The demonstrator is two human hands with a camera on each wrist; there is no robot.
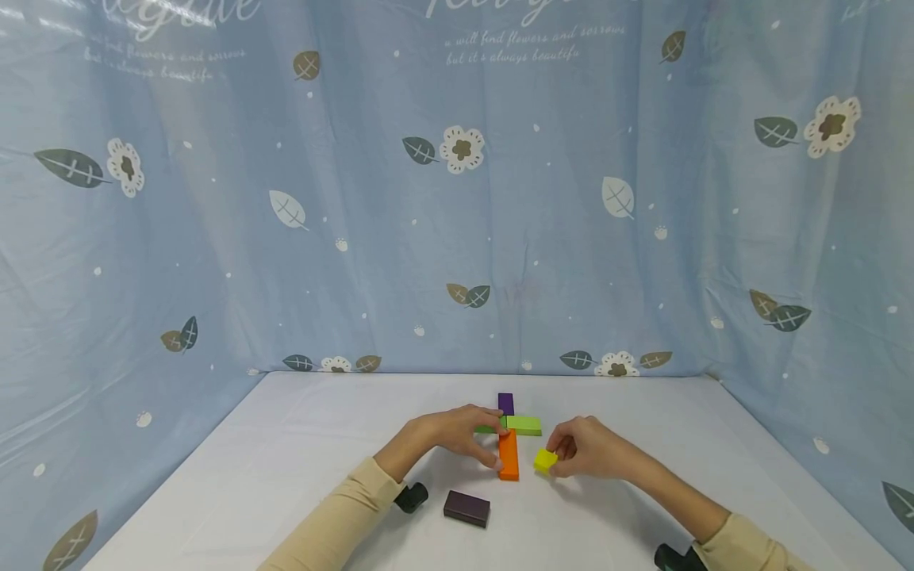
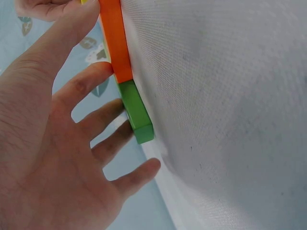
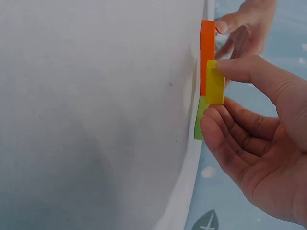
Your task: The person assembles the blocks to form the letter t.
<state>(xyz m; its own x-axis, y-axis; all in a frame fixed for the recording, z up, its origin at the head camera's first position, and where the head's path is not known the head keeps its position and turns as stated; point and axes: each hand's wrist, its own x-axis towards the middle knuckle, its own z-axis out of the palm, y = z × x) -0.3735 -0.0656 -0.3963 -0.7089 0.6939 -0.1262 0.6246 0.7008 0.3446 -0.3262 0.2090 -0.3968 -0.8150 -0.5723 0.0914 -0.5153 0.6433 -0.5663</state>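
My left hand (image 1: 457, 432) lies over the left side of a flat group of blocks, fingers spread. Its thumb and index fingertip touch the orange block (image 1: 508, 456), and other fingertips are at the green block (image 2: 136, 110). Above the orange block, a light green block (image 1: 524, 426) points right and a purple block (image 1: 505, 404) points away from me. Just right of the group, my right hand (image 1: 593, 452) pinches a yellow block (image 3: 215, 84) between thumb and fingers, close over the white surface. The left hand partly hides the green block in the head view.
A dark brown block (image 1: 467, 508) lies apart on the white tabletop (image 1: 286, 476), nearer to me. Blue patterned curtain (image 1: 371, 238) stands behind the table and along both sides. Each wrist carries a black camera.
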